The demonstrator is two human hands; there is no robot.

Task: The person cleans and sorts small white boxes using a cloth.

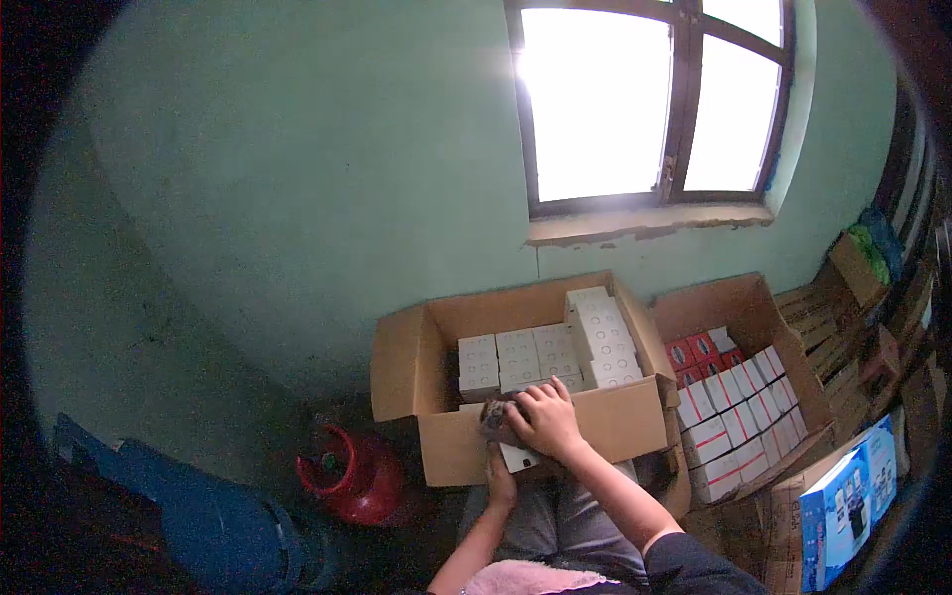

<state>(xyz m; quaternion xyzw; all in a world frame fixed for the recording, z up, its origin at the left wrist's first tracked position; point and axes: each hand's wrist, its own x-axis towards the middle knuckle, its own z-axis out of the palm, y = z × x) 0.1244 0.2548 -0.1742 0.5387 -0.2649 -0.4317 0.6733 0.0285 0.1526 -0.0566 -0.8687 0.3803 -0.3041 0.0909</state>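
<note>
My left hand [503,483] is closed around a small white box [519,457] with a dark square mark, held just in front of the large cardboard box. My right hand [548,420] sits above it, its fingers curled on a dark, shiny item [492,416] that seems wrapped in clear plastic; its kind cannot be made out. Both hands are over the front flap of the open cardboard box [444,443]. Inside that carton stand rows of white boxes [518,357] with round marks, stacked higher on the right side.
A second open carton [714,300] to the right holds white boxes [736,424] and red boxes [702,347]. A red gas cylinder [362,481] and a blue cylinder [213,516] stand left. At the lower right is a blue printed box [846,501]. A window [679,99] is above.
</note>
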